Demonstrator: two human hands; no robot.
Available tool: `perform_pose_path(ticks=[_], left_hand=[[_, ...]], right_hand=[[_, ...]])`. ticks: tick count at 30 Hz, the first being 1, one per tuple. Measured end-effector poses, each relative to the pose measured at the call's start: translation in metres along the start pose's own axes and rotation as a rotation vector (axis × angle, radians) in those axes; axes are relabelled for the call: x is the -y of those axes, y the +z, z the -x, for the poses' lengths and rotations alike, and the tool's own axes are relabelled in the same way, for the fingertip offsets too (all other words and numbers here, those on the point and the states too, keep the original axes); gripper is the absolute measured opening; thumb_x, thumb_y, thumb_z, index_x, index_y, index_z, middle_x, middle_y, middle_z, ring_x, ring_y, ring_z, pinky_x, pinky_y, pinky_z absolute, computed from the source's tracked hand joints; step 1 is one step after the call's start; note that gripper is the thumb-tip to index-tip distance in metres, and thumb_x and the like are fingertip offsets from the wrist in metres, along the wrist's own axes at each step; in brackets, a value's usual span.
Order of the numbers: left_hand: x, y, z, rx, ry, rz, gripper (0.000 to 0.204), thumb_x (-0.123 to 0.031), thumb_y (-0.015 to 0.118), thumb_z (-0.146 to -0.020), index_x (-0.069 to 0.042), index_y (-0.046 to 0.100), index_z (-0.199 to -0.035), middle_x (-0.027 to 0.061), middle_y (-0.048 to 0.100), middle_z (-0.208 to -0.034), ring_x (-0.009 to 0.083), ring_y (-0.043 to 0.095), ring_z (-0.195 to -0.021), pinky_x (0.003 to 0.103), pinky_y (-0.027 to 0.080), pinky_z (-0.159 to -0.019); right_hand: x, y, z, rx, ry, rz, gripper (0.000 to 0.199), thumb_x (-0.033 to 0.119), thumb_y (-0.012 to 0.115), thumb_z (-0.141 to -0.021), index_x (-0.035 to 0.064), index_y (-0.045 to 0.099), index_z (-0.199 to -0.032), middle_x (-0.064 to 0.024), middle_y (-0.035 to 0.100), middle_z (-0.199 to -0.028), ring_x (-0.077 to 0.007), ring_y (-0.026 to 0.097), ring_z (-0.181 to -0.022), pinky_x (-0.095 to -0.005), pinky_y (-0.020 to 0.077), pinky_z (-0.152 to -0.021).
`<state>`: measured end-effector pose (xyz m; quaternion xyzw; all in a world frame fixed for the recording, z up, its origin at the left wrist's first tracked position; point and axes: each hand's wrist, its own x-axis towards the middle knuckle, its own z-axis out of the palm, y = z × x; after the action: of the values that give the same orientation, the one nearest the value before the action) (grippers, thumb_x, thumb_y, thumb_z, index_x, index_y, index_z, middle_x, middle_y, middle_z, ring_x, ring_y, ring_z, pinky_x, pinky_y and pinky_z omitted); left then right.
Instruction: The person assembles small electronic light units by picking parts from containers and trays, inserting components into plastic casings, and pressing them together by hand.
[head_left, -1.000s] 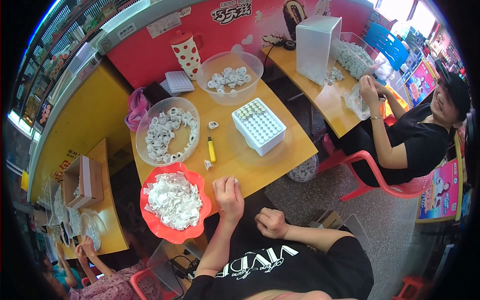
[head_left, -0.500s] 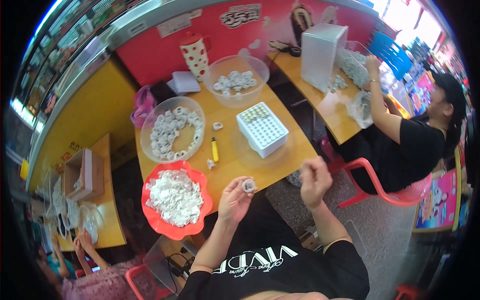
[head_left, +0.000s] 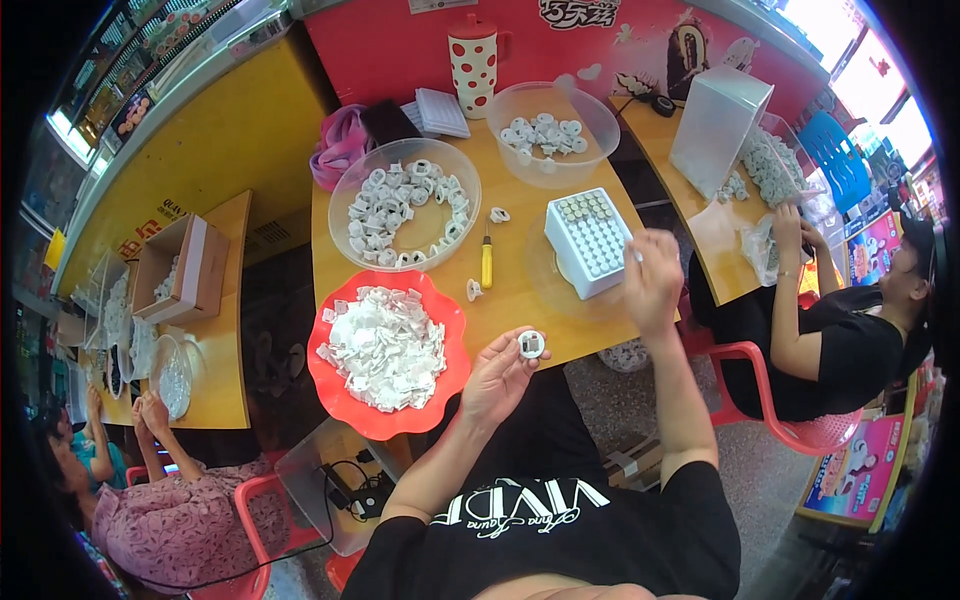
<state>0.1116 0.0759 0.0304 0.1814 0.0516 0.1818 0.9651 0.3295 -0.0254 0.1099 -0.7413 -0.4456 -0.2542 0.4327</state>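
Right hand moved up to white block; left hand pinches ring face-up.

Open cardboard box left, perhaps red banner behind

Black short-sleeved shirt, white lettering

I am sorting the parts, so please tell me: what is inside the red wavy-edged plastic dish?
The red wavy-edged plastic dish holds a loose heap of small white flat pieces, piled near its middle. The heap covers the dish's bottom, so anything lying beneath those pieces cannot be seen.
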Motion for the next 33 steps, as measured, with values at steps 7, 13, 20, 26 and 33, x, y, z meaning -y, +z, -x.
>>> perform_pose_path(ticks=[7,13,20,26,33], left_hand=[[0.007,-0.015,-0.029,0.009,0.011,0.025,0.031,-0.012,0.048,-0.099,0.007,0.052,-0.123,0.0173,0.06,-0.116,0.0226,0.063,-0.096,0.026,0.051,-0.079],[0.005,-0.022,-0.035,0.021,0.007,0.004,0.031,-0.011,0.048,-0.099,0.007,0.052,-0.124,0.0178,0.06,-0.117,0.0219,0.064,-0.095,0.025,0.052,-0.079],[0.007,-0.025,-0.036,0.057,-0.002,-0.003,0.031,-0.011,0.049,-0.098,0.006,0.052,-0.124,0.017,0.061,-0.112,0.0234,0.065,-0.093,0.026,0.053,-0.078],[0.004,-0.023,-0.032,0.086,-0.024,-0.039,0.03,-0.011,0.053,-0.096,0.005,0.054,-0.122,0.0127,0.064,-0.104,0.0208,0.065,-0.09,0.025,0.053,-0.075],[0.007,-0.024,-0.031,0.073,-0.013,-0.035,0.027,-0.011,0.056,-0.095,0.003,0.058,-0.118,0.0087,0.065,-0.102,0.0154,0.064,-0.09,0.024,0.051,-0.074]], right_hand=[[-0.055,0.03,-0.033,0.287,0.043,0.311,0.008,0.011,0.066,-0.08,0.0066,0.07,-0.086,-0.0113,0.06,-0.102,-0.0293,0.054,-0.096,-0.0414,0.0404,-0.076],[-0.049,0.032,-0.034,0.311,-0.046,0.297,0.008,0.008,0.067,-0.076,0.0068,0.068,-0.084,-0.0107,0.059,-0.106,-0.0296,0.053,-0.099,-0.0412,0.0388,-0.078],[-0.027,0.017,-0.028,0.272,-0.004,0.005,0.01,-0.001,0.064,-0.073,0.0028,0.058,-0.08,-0.0129,0.061,-0.104,-0.0306,0.055,-0.097,-0.0415,0.0402,-0.079],[0.059,0.005,0.044,0.347,-0.091,-0.28,0.014,-0.004,0.068,-0.068,0.0027,0.062,-0.079,-0.0137,0.063,-0.102,-0.0309,0.058,-0.095,-0.0394,0.0422,-0.083],[0.065,0.014,0.056,0.348,-0.056,-0.325,0.014,-0.001,0.07,-0.065,0.0029,0.065,-0.078,-0.0118,0.063,-0.1,-0.0284,0.058,-0.091,-0.039,0.0417,-0.08]])
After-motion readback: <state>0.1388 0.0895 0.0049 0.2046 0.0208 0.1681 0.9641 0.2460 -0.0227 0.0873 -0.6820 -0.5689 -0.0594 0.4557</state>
